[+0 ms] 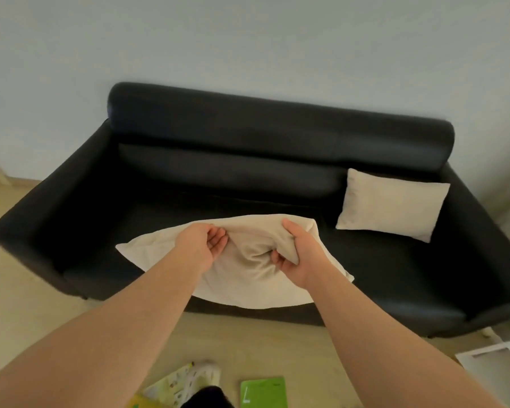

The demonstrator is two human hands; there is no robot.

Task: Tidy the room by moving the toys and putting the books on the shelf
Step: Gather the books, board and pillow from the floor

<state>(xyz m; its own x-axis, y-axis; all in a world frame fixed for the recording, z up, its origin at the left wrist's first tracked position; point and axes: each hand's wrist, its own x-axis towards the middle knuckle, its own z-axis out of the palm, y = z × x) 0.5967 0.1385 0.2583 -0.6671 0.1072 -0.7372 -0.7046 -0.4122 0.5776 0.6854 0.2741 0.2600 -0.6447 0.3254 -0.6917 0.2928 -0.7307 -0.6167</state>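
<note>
Right hand [295,260]: is gripping a bunched fold of the beige pillow [248,287].
Left hand [202,245]: is lying curled against the pillow's top edge; I cannot tell whether it is gripping.
Pillow axis: is running 9 to 3 o'clock over the sofa [248,128] seat.
Green book [262,393]: is lying on the floor [27,290] at 6 o'clock, behind both hands, nearer the right arm.

Bare forearms, bare left hand [202,245], bare right hand [299,257].
</note>
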